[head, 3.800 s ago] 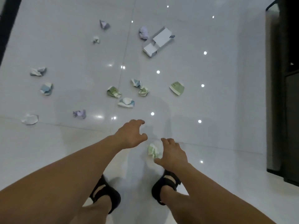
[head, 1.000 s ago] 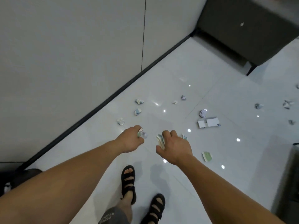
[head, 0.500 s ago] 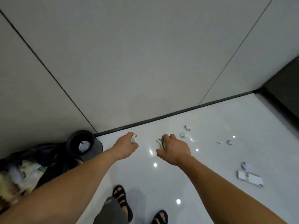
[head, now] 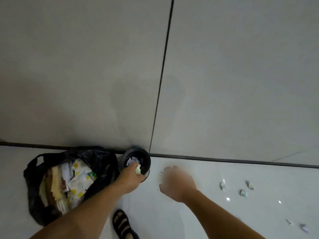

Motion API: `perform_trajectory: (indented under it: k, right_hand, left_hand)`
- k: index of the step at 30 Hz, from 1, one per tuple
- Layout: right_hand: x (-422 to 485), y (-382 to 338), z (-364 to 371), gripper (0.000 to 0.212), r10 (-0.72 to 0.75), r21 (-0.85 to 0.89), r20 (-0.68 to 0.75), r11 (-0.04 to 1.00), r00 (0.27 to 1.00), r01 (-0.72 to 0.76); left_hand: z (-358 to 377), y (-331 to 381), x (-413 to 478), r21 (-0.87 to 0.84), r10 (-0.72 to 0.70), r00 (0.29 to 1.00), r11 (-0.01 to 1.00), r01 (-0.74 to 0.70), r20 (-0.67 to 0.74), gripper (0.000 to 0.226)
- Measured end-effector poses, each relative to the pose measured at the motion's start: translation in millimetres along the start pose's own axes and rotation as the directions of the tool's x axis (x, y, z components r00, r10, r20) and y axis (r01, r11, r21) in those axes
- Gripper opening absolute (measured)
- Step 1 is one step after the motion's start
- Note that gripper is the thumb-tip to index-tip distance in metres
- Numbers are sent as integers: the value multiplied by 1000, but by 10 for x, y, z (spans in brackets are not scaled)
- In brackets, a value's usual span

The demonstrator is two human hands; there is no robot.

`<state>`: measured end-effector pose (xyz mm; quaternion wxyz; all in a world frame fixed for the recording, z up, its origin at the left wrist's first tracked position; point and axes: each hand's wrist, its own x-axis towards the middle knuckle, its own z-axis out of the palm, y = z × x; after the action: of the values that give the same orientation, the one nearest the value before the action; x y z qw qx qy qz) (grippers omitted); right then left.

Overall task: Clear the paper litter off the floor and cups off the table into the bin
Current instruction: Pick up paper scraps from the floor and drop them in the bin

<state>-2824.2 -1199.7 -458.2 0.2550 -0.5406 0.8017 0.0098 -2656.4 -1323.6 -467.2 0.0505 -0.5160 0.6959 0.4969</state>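
Note:
A small round black bin (head: 148, 163) stands on the white floor against the wall, with white crumpled paper (head: 131, 160) inside. My left hand (head: 131, 176) is over the bin's opening and grips a green-and-white paper ball (head: 138, 169). My right hand (head: 177, 183) is blurred, to the right of the bin and above the floor. Its fingers curl round a pale scrap of paper (head: 161, 173) that shows only at the fingertips. Several crumpled paper pieces (head: 243, 193) lie on the floor at the right.
A black plastic bag (head: 101, 161) stuffed with paper and packaging sits left of the bin, touching it. The grey wall with a dark skirting strip (head: 224, 160) runs right behind the bin. My sandalled foot (head: 123, 225) stands below the hands. More litter (head: 303, 227) lies at the far right.
I have turned left from the littered floor to the wall. The bin and bag came to the centre. My left hand with its paper moved over the bin, and the right hand followed beside it.

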Motion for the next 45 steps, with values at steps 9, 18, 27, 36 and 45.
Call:
perform_trajectory:
  k: [9,18,27,36,45]
  right_hand:
    - [1653,-306,944,57,23,88,76,996,997,-30]
    - [3271,-145,2442,67,34,111,160,992,987,-52]
    - [3441,-85,2421,80,24,336,218,937,976,-99]
    - [2348,40,953,74,82,295,223,944,971,-147]
    - [626,76,-347,70,357,312,42,883,933,-351]
  left_hand:
    - [-204,-921,1524,42,-52,994,998,49,94,29]
    - [465,-2008,3091,-98,-127,991,986,132,49,44]
    - [425,-2011,3200,-149,-114,993,982,116,22,58]
    - [-312,-1020,2112,108,-160,978,983,147,131,58]
    - [-558,453,1059,340,174,958,908,-246,228,65]
